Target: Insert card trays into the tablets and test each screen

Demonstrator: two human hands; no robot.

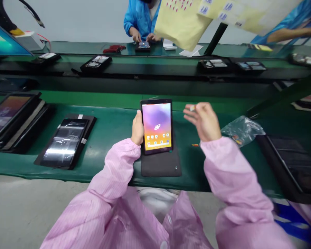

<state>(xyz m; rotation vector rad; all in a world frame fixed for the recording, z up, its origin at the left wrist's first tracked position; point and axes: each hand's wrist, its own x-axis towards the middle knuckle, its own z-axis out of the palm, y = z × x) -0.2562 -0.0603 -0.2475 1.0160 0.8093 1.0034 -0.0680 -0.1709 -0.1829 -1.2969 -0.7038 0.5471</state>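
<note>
Tablet computer (pixel 157 126), lit and showing a purple-and-orange home screen, stands at centre frame, long axis running away from the wearer with a slight lean, its lower end resting on a dark fabric folio (pixel 160 164). The left hand (pixel 138 128) is the nearer, its thumb and curled fingers closed around the tablet's left edge. The right hand (pixel 203 121) is raised just off the tablet's right side, touching nothing there but a small pale piece (pixel 192 108), blurred and unidentifiable, pinched at its fingertips; the remaining fingers are partly spread. Both sleeves are pink striped smock fabric. An orange-tipped sliver (pixel 195 145) lies on the green belt mat (pixel 114 128) below the right hand. A crumpled clear plastic bag (pixel 242 131) sits further right. A glossy black tablet (pixel 64 141) lies at left. A co-worker's hands (pixel 142 36) work at upper centre.
</note>
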